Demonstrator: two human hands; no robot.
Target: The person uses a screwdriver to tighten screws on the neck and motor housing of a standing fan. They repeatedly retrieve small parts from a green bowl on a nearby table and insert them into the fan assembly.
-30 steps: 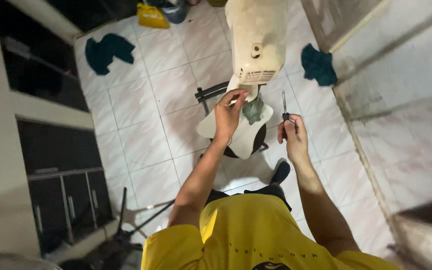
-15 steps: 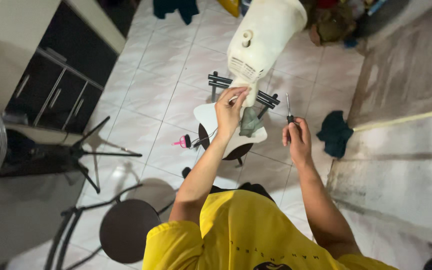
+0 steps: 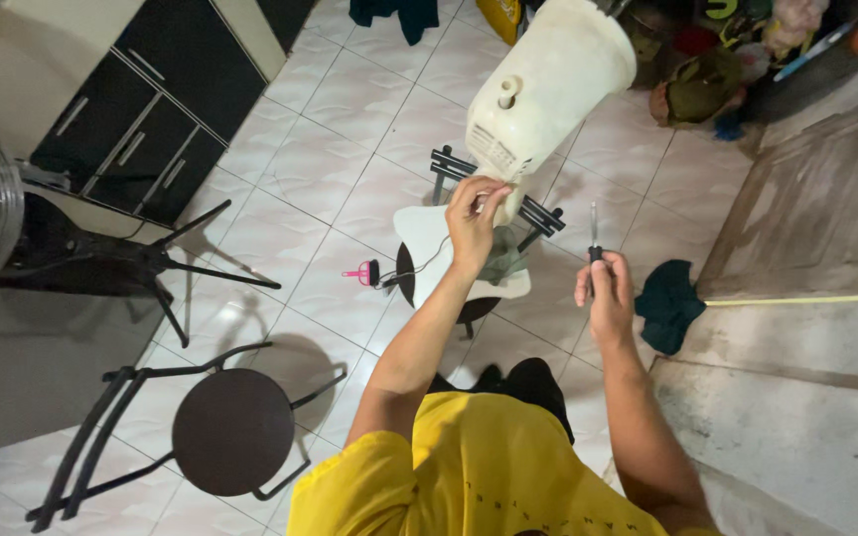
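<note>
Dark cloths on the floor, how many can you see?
2. One dark teal cloth lies on the tiles just right of the right hand; another dark cloth lies at the top edge, cut off. The clutter at top right may hide more.

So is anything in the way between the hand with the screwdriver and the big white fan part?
Nothing visible. The right hand holds the screwdriver up in open air beside the white housing. Only floor tiles show in the gap. The left hand already touches the housing's lower end.
</note>
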